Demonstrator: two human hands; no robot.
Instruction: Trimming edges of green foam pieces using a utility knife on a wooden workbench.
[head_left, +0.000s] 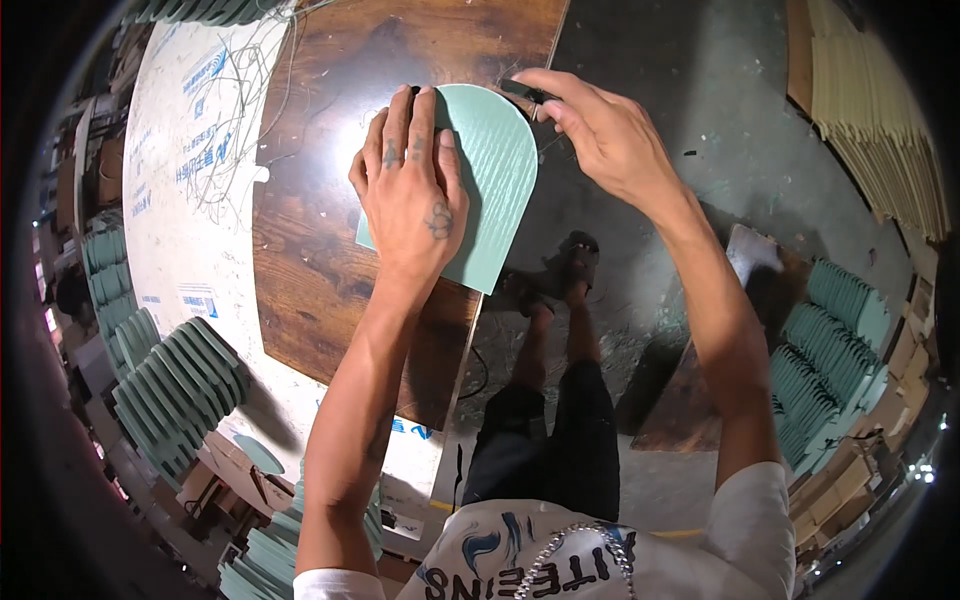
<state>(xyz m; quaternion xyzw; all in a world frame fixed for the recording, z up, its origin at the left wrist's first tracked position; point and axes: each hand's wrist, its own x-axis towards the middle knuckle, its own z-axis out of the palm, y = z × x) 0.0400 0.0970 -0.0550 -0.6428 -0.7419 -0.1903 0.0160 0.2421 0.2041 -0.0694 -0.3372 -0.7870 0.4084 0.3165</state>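
Nearest the camera, at the lower edge, the person's white printed shirt and dark shorts are showing, with sandalled feet standing on the grey floor below; the fisheye rim is cutting off both shoulders. Farther out, the left hand is lying flat, fingers spread and extended, pressing down on a pale green arched panel that is resting at the right edge of the dark wooden board, its lower right corner hanging out past that edge. The hand is hiding much of the panel's left side. Just beyond the panel's rounded top, the right hand is pinching a small dark tool between thumb and curled fingers; the tool is mostly covered, so its kind is hard to make out, and whether its tip is touching the panel cannot be told. The wooden board is lying over a white printed sheet strewn with thin tangled strands. Stacks of similar green panels are leaning at the left, and more are standing at the right, blurring toward the rim. Cream boards are lying at the far right.
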